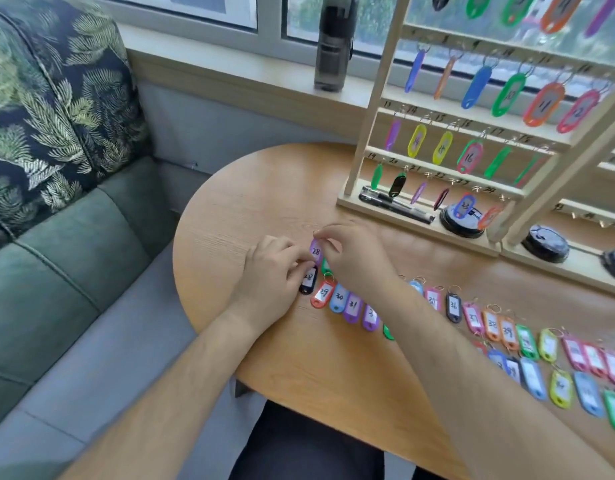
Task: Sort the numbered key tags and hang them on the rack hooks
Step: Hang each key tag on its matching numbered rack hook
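A purple key tag [315, 251] whose number I read as 25 is held just above the table between both hands. My right hand [354, 258] pinches its metal ring at the top, and my left hand [273, 271] pinches its lower end. Under my left fingers lies a black tag [308, 281] numbered 28. Beside it, a row of tags runs right across the table: red 29 [322, 293], blue 30 [339, 298], purple 31 [352, 306] and several more. The wooden rack [378, 109] stands at the back right with coloured tags hanging on its hooks.
A second row of tags [558, 386] lies near the table's right front. A black pen [396, 202] and round black lids [545, 244] sit on the rack base. On the windowsill stands a dark bottle [335, 43]. A green sofa [67, 271] is on the left.
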